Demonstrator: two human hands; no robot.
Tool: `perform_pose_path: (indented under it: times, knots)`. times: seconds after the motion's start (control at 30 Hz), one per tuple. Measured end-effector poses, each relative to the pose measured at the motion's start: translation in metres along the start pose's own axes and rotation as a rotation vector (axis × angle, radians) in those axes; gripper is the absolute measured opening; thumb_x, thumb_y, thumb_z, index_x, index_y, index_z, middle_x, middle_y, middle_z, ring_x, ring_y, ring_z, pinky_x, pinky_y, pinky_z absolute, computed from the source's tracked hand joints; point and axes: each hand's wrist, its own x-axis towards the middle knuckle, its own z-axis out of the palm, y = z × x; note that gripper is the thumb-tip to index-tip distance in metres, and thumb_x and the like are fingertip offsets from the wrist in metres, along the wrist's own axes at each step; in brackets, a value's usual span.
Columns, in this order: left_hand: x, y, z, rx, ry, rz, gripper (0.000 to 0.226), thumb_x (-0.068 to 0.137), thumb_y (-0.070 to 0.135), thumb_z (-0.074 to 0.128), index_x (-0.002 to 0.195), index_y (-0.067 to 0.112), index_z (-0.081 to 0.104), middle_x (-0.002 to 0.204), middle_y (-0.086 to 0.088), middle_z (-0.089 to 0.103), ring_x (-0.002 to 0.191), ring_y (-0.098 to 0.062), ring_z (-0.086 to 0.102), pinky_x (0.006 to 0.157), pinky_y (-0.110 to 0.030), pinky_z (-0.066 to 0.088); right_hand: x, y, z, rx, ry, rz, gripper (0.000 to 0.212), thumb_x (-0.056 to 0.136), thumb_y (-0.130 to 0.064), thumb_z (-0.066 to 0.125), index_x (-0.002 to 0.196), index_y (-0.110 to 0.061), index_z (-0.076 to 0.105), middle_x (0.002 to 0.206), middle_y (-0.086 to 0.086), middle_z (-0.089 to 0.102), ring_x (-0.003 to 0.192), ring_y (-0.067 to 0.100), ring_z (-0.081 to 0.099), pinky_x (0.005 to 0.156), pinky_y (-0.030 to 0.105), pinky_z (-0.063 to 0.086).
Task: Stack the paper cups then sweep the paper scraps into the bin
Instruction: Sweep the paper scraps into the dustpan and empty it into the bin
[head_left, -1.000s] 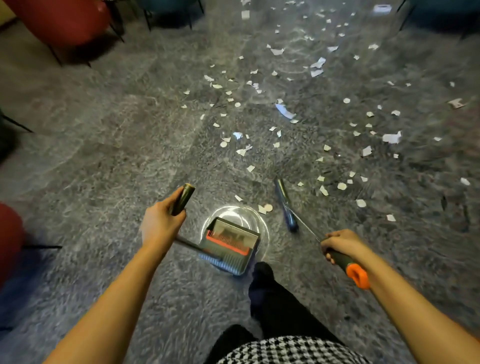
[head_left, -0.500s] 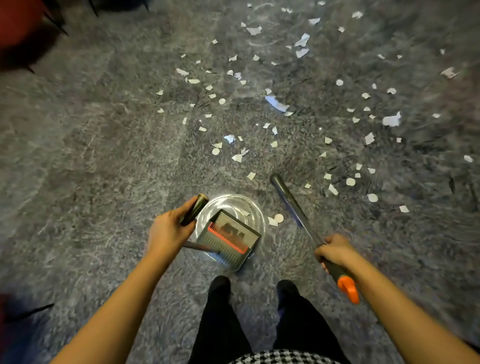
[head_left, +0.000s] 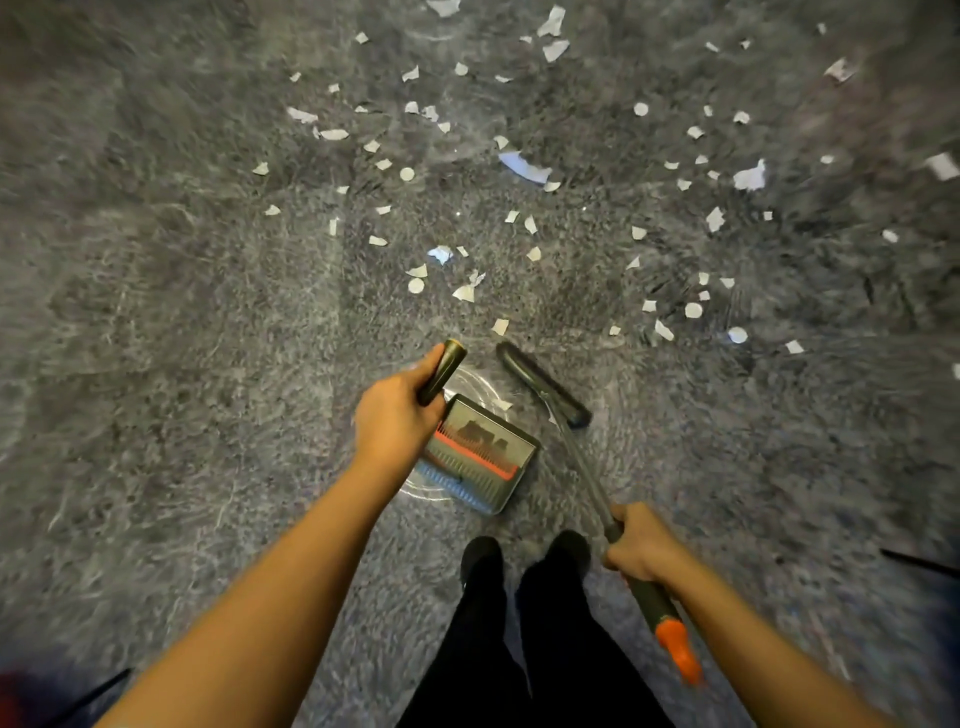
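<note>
Frankly, much blurs: the grey floor (head_left: 156, 312) smears toward every edge of view, and a pale ring around the dustpan (head_left: 485, 457) is too faint to name. The left hand (head_left: 395, 423) covers the pan's near left corner, fingers curled tight round its dark handle (head_left: 442, 370). The right hand (head_left: 641, 545) wraps the broom shaft (head_left: 587, 478), whose orange end (head_left: 675, 649) pokes out behind the wrist. The broom head (head_left: 543, 387) lies just beside the pan's far right corner. Paper scraps (head_left: 465, 292), white and pale blue, torn bits and small round discs, lie scattered across the floor beyond both tools.
</note>
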Motion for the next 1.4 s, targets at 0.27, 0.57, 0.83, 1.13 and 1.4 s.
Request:
perform_pose_path:
  times: [0.27,0.57,0.83,1.13,1.4]
  knots:
    - [0.005,-0.005,-0.003,0.013,0.003,0.057,0.056,0.086,0.018,0.064,0.137,0.032,0.047,0.093,-0.011,0.07,0.081,-0.028,0.064,0.067,-0.033,0.044,-0.039,-0.007,0.013,-0.089,-0.122,-0.072,0.034,0.077,0.001,0.063,0.106,-0.014,0.053,0.065,-0.002,0.046,0.051,0.009,0.047,0.048,0.021,0.045]
    - [-0.028,0.003,0.009,-0.047,-0.042,0.053,0.055,0.086,0.017,0.064,0.137,0.032,0.047,0.088,-0.011,0.068,0.079,-0.027,0.063,0.06,-0.026,0.032,-0.059,0.009,-0.01,0.132,-0.115,-0.072,0.064,0.079,0.009,0.058,0.137,-0.014,0.045,0.085,0.02,0.064,0.037,0.01,0.05,0.04,0.022,0.045]
    - [-0.032,0.004,0.01,-0.112,-0.125,0.005,0.068,0.081,0.011,0.069,0.138,0.038,0.044,0.097,-0.002,0.069,0.073,-0.011,0.057,0.058,-0.017,0.043,-0.064,0.023,-0.032,0.272,-0.024,-0.046,0.067,0.081,0.006,0.059,0.141,-0.017,0.04,0.076,0.014,0.062,0.04,0.014,0.052,0.041,0.025,0.047]
    - [-0.001,0.057,0.027,-0.132,-0.173,0.128,0.062,0.079,0.008,0.07,0.132,0.033,0.052,0.098,-0.006,0.072,0.079,-0.022,0.066,0.065,-0.034,0.049,-0.037,0.064,-0.085,0.374,0.141,0.034,0.066,0.08,0.007,0.06,0.14,-0.011,0.041,0.074,0.015,0.062,0.043,0.017,0.052,0.039,0.023,0.046]
    - [0.065,0.13,0.068,-0.053,-0.222,0.19,0.059,0.079,0.01,0.071,0.132,0.029,0.054,0.091,-0.009,0.072,0.08,-0.024,0.066,0.069,-0.041,0.052,0.014,0.116,-0.189,0.381,0.214,0.125,0.042,0.077,0.007,0.062,0.117,-0.005,0.06,0.062,0.009,0.057,0.046,0.021,0.052,0.04,0.023,0.043]
